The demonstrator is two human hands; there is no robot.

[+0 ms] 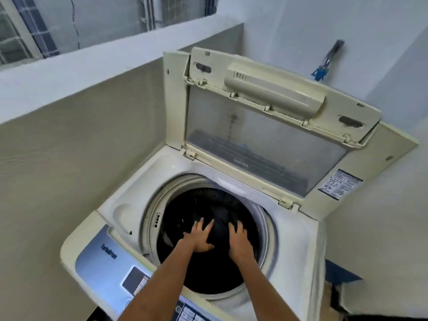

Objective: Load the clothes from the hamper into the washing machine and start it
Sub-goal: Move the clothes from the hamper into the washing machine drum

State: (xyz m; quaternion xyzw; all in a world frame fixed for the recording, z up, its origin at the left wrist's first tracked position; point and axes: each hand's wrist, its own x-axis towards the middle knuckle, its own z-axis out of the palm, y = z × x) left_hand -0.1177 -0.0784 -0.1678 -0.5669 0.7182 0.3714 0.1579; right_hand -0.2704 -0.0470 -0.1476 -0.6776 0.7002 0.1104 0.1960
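1. Pushing the load down: left hand [201, 237] has its fingers spread flat, gripping nothing. Right hand [239, 243] rests on the dark clothes [220, 228] too, fingers bent over the cloth; can't tell if it grips.
2. Clothes sit deep in the drum [208, 274] of the washing machine [298, 251].
3. Loading looks nearly done, though the hamper isn't visible.
4. Next I'd guess: hands out, drop the raised lid [266, 144], then hit the control panel [111, 269] at the front edge.
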